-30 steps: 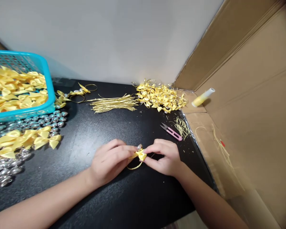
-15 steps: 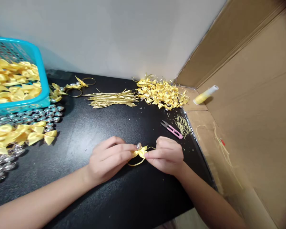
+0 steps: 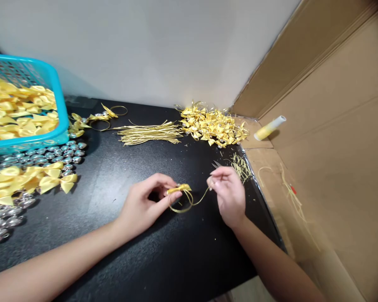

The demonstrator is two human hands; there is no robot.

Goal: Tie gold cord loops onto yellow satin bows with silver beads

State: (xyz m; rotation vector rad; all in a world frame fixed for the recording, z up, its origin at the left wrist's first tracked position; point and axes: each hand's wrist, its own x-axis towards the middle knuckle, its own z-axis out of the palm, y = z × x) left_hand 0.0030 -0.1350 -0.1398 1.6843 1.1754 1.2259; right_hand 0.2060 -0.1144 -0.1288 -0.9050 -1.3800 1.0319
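Between the thumb and fingers of my left hand (image 3: pixel 153 197) is a yellow ribbon bow (image 3: pixel 180 188), seen nearly edge-on. A loop of gold cord (image 3: pixel 182 211) hangs from it. My right hand (image 3: pixel 228 195) pinches the free end of that cord, which runs slack across the gap between both hands. Thread snips (image 3: pixel 216 164) lie on the table behind my right hand; only the blade tips show past it.
A turquoise basket (image 3: pixel 61 109) of yellow bows stands at the left, beside silver beads (image 3: pixel 77 153). Gold cords (image 3: pixel 149 133) lie in a bundle at the back, next to piled beaded bows (image 3: pixel 212 126). Cord scraps (image 3: pixel 240 167) and a thread tube (image 3: pixel 269 128) are at the right.
My left hand has turned the bow edge-on. My right hand has let go of the bow's side and drawn back to the right and up, now holding the cord end over the snips.
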